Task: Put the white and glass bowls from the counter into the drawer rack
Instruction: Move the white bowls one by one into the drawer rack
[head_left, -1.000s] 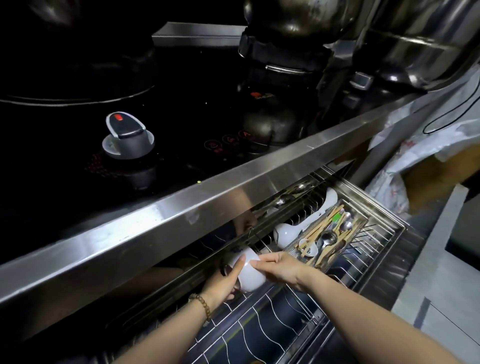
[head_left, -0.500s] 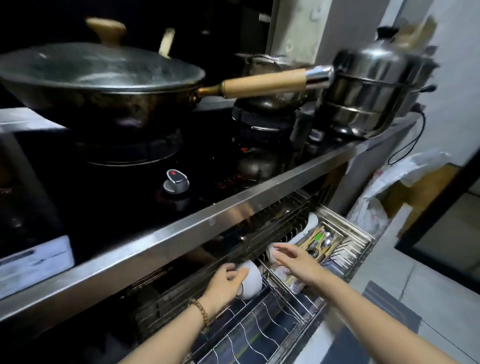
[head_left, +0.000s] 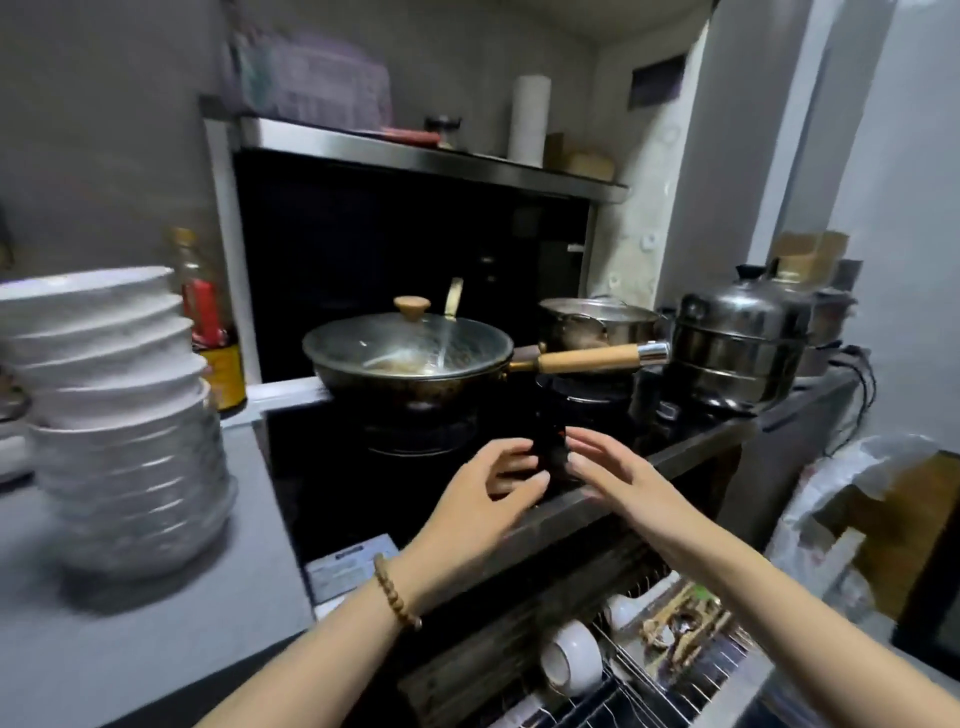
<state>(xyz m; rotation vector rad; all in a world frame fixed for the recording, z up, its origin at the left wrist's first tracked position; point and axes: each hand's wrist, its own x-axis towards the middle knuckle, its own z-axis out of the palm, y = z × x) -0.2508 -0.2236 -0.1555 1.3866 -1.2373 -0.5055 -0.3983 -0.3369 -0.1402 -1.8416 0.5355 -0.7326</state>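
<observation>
Stack of bowls (head_left: 119, 415) on the table (head_left: 156, 649) lies well left; my left hand (head_left: 478, 499) is nearer, right hand (head_left: 628, 483) farther, both with fingers (head_left: 493, 452) loosely spread, empty.

Nothing is legible: the white sticker (head_left: 353, 569) on the black hob (head_left: 322, 467), at 7 o'clock from the wok (head_left: 410, 358), carries blurred print, and the bottle (head_left: 200, 306) at 1 o'clock from the stacked white bowls (head_left: 114, 395) has an unreadable red label.
</observation>
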